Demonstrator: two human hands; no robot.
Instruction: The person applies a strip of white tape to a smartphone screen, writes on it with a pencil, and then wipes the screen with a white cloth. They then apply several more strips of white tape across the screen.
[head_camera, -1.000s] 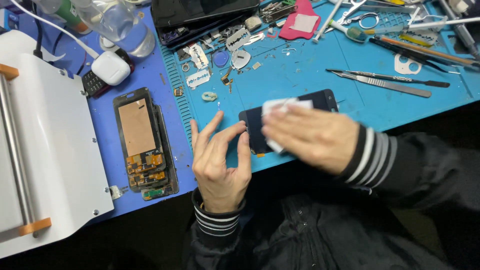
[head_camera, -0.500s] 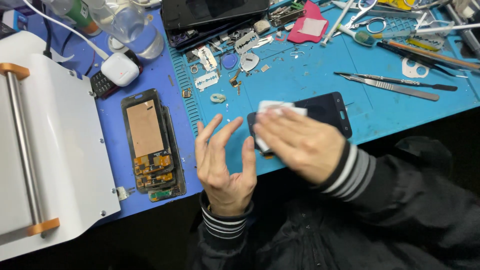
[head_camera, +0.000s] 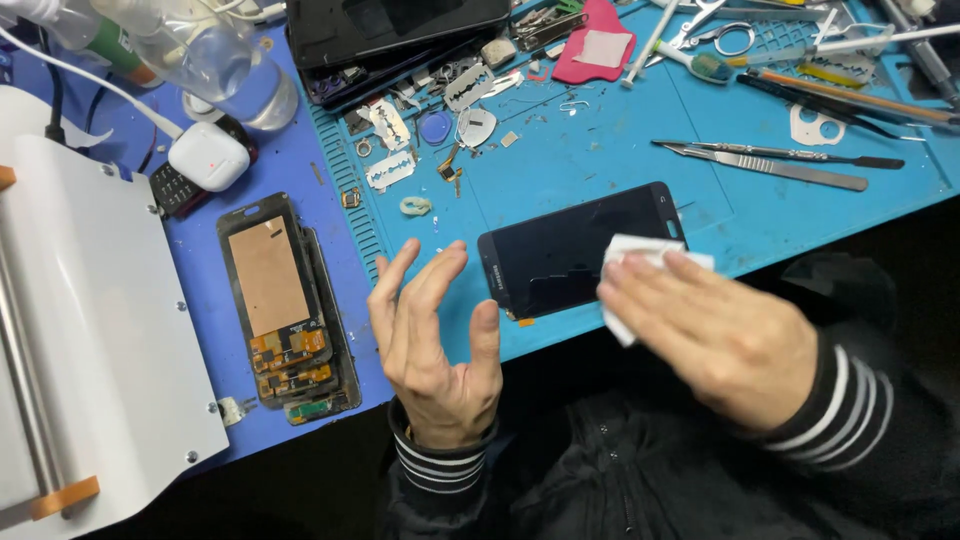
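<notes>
The right hand (head_camera: 715, 335) has slid its white cloth (head_camera: 628, 262) to the flat black phone screen's (head_camera: 570, 250) right end on the desk; left hand (head_camera: 435, 340) lifted off, fingers spread.

My right hand (head_camera: 715, 335) covers most of the white wipe (head_camera: 640, 262) and the phone screen's (head_camera: 575, 250) right corner. The white machine (head_camera: 95, 330) left of that screen runs off the frame, as does the clear bottle (head_camera: 205, 55) above.
</notes>
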